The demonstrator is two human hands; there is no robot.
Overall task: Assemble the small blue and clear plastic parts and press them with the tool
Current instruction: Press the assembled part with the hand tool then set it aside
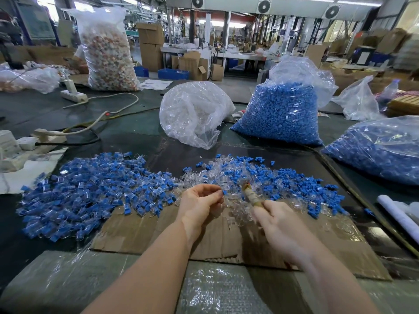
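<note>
My left hand point(200, 200) pinches a small blue part point(224, 192) at its fingertips above the cardboard sheet point(140, 232). My right hand point(275, 219) grips a tan wrapped tool point(249, 193) that points up and left toward the blue part. A wide pile of joined blue-and-clear pieces point(90, 189) lies to the left. Loose blue and clear parts point(272, 177) are heaped ahead and to the right of my hands.
A bag of clear parts point(192, 112) and a bag of blue parts point(281, 112) stand behind the piles. Another blue bag point(383, 152) lies at the right. Power strips and cables point(49, 134) sit at the left. Bubble wrap point(215, 288) covers the near table edge.
</note>
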